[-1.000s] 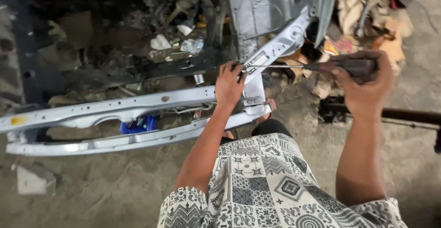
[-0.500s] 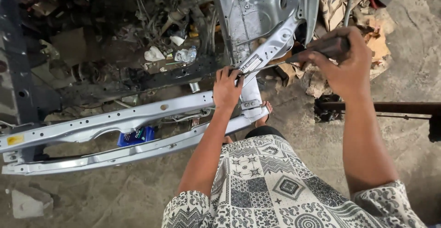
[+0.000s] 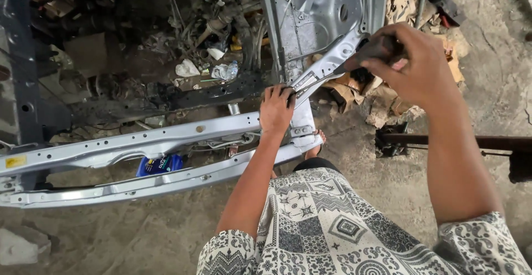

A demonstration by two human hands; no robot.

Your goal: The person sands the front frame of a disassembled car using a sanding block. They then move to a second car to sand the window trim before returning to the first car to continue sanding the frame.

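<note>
A long silver-grey metal car frame point(image 3: 138, 142) lies across the dirty floor, with a diagonal brace point(image 3: 332, 59) rising toward a grey body panel. My left hand point(image 3: 276, 110) rests on the frame where the brace meets it, fingers curled around the tip of a slim metal tool point(image 3: 316, 80). My right hand point(image 3: 407, 64) is closed on the tool's dark handle, up and to the right of the left hand. The tool's tip is hidden under my left fingers.
A blue packet point(image 3: 159, 164) lies under the frame. Scrap parts, wires and crumpled rags point(image 3: 213, 59) fill the dark area behind. Torn cardboard point(image 3: 399, 14) lies at upper right. A dark metal stand with a bar point(image 3: 443, 141) sits at the right. My patterned clothing fills the bottom.
My right hand with the tool handle has moved up and left, closer to the brace. The left hand stays on the frame joint. The view has shifted slightly.
</note>
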